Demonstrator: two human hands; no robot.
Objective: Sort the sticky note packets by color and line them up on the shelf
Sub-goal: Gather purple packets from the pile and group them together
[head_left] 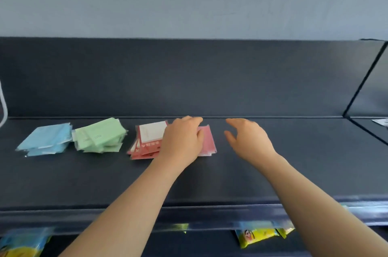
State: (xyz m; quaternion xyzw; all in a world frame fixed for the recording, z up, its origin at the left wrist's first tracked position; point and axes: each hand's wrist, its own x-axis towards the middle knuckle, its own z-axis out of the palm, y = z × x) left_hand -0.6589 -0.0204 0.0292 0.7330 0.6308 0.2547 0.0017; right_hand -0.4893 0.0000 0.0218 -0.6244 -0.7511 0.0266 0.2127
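Observation:
Three heaps of sticky note packets lie along the back of the dark shelf (pixel 273 168). The blue packets (pixel 46 140) are at the far left, and the green packets (pixel 98 135) sit beside them. The red and pink packets (pixel 148 141) are in the middle. My left hand (pixel 182 139) rests on the red and pink heap, fingers bent over a pink packet (pixel 207 139) at its right side. My right hand (pixel 247 138) hovers just right of that heap with fingers spread and holds nothing.
A dark back panel (pixel 189 78) rises behind the shelf. Bright yellow and blue snack packs (pixel 256 234) hang on the level below, at the right and at the lower left. A white cable (pixel 3 105) runs down the left edge.

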